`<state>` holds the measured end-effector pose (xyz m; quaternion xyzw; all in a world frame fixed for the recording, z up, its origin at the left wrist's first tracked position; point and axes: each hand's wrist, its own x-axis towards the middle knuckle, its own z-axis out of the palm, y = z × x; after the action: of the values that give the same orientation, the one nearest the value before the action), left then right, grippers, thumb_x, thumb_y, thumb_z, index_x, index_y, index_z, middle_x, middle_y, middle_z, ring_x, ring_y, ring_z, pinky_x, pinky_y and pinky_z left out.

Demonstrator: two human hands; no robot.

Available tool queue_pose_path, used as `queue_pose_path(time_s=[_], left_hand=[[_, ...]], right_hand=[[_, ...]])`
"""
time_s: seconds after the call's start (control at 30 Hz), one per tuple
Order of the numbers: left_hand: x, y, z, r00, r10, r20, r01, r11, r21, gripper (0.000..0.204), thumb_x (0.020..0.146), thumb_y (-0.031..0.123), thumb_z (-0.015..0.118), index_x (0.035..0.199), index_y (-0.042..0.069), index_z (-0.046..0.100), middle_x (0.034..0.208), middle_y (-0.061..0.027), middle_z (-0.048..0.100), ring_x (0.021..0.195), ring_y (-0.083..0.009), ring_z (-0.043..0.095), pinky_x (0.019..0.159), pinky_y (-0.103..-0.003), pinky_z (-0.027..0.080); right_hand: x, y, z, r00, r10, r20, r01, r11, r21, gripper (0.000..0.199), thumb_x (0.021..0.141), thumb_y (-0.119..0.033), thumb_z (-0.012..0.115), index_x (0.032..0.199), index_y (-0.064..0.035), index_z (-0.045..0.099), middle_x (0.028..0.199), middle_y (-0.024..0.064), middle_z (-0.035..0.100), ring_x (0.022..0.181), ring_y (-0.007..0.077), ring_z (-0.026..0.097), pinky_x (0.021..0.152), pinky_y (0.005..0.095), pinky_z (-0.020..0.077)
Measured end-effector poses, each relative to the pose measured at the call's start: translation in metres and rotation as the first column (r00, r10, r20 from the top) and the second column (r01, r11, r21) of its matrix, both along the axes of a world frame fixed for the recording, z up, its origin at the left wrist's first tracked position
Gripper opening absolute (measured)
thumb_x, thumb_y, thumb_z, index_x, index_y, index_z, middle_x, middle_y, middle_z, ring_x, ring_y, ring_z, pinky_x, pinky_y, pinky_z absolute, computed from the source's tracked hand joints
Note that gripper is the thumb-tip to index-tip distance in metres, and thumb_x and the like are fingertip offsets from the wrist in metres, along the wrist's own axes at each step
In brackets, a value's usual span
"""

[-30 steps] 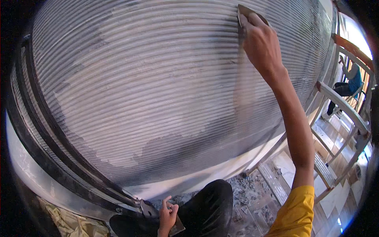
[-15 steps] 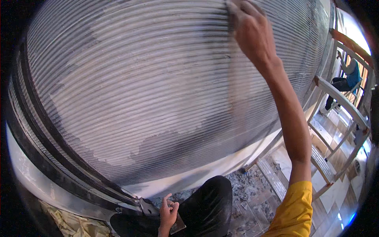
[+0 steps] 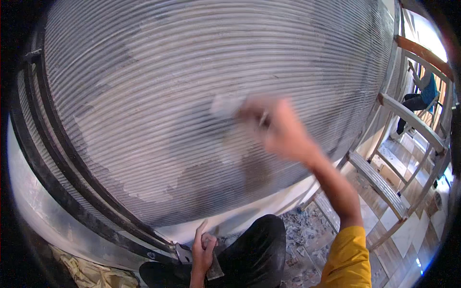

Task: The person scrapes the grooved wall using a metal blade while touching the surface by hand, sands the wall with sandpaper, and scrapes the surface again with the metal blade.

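In front of me stands a ribbed grey panel [image 3: 158, 120] with pale, whitish patches smeared over much of its ridges. My right hand [image 3: 283, 127] is raised before its middle, blurred by motion, with the fingers closed. A pale, flat piece [image 3: 224, 104] juts from those fingers towards the panel; its kind is too smeared to tell. Low down near my lap, my left hand [image 3: 202, 252] is curled round a putty knife, its index finger stretched out. The knife's metal blade [image 3: 215, 272] shows below the hand, beside my dark trouser leg.
Dark metal edging [image 3: 86, 192] curves along the panel's left side. Crumpled tan sheeting [image 3: 91, 271] lies lower left. Scraped flakes [image 3: 307, 235] litter the tiled floor. At right stands a metal stepladder [image 3: 379, 185]; beyond it a person in blue [image 3: 425, 91] sits raised.
My right hand has swung down and left from the panel's upper part to its middle. The left hand stays low, still holding the putty knife. The view has shifted slightly.
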<state>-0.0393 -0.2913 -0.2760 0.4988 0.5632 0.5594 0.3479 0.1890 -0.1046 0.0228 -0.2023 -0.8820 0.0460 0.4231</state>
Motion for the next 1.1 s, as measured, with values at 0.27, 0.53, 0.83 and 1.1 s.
queue_pose_path(time_s=[0.27, 0.53, 0.83, 1.1], left_hand=[[0.023, 0.020, 0.054, 0.977, -0.165, 0.133, 0.149, 0.981, 0.123, 0.018, 0.100, 0.012, 0.063, 0.110, -0.003, 0.063, 0.073, 0.0006, 0.057, 0.065, -0.0074, 0.051, 0.063, -0.024, 0.042], [0.031, 0.021, 0.025, 0.981, 0.020, 0.191, -0.044, 0.991, 0.126, 0.030, 0.100, 0.029, 0.066, 0.106, 0.000, 0.064, 0.081, -0.0012, 0.058, 0.069, -0.0106, 0.050, 0.061, -0.028, 0.041], [0.009, -0.014, -0.014, 0.975, 0.008, 0.220, 0.011, 0.996, -0.083, 0.030, 0.100, 0.031, 0.067, 0.101, 0.002, 0.067, 0.075, 0.0012, 0.059, 0.067, -0.0078, 0.053, 0.059, -0.027, 0.042], [-0.023, -0.025, -0.021, 0.966, 0.078, 0.248, -0.090, 0.995, 0.038, 0.024, 0.100, 0.024, 0.067, 0.104, 0.001, 0.067, 0.082, -0.0005, 0.066, 0.072, -0.0087, 0.058, 0.064, -0.027, 0.046]], right_hand=[[-0.038, -0.011, -0.139, 0.597, 0.794, 0.116, -0.595, 0.535, -0.600, 0.024, 0.095, -0.017, 0.061, 0.102, 0.0052, 0.065, 0.091, 0.0239, 0.070, 0.089, 0.0357, 0.071, 0.077, 0.0442, 0.0546], [-0.026, 0.044, 0.075, 0.736, -0.272, -0.620, 0.640, 0.577, 0.507, 0.046, 0.097, -0.032, 0.063, 0.127, 0.0032, 0.062, 0.143, 0.0312, 0.051, 0.137, 0.0420, 0.047, 0.115, 0.0555, 0.0339], [-0.071, 0.052, 0.037, 0.942, 0.004, -0.336, 0.290, 0.496, 0.819, 0.063, 0.093, -0.034, 0.059, 0.143, 0.0036, 0.051, 0.154, 0.0253, 0.044, 0.146, 0.0458, 0.034, 0.121, 0.0565, 0.0243], [-0.089, -0.001, -0.040, 0.965, 0.223, 0.138, -0.242, 0.556, 0.795, 0.042, 0.084, -0.020, 0.072, 0.057, -0.0094, 0.042, 0.051, 0.0039, 0.043, 0.045, 0.0207, 0.050, 0.042, 0.0362, 0.0426]])
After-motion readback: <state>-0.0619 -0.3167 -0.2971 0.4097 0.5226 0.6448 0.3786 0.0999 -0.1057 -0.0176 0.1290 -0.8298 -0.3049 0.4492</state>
